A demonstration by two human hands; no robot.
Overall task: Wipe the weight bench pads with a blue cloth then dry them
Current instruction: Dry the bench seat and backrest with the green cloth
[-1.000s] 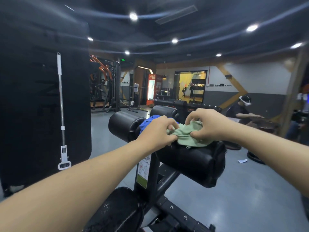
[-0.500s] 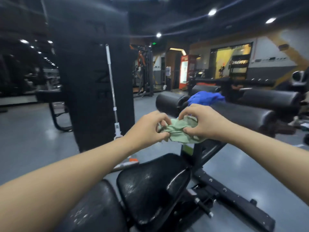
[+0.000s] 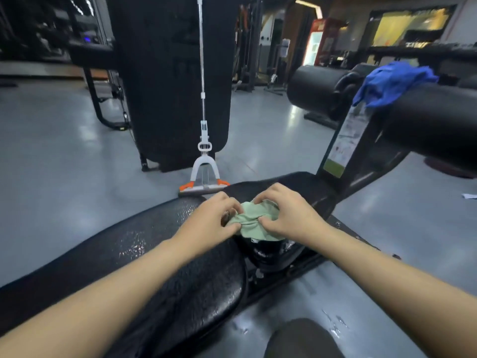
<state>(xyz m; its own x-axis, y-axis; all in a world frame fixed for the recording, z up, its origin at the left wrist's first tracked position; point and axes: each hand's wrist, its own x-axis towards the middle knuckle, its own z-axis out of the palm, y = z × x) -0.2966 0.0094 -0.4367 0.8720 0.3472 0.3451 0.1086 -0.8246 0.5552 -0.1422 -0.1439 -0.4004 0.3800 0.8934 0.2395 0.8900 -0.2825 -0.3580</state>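
Both hands, left hand & right hand, pinching green cloth, have dropped from roller to wet seat pad; drying probably starts.

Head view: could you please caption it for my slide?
Both hands bunch a green cloth over a wet bench pad.

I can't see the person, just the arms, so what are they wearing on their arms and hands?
Nothing shows on either. Both forearms are bare as far up as the picture reaches, with no sleeve in view. The left hand and right hand have no gloves, and no watch, band or ring can be made out.
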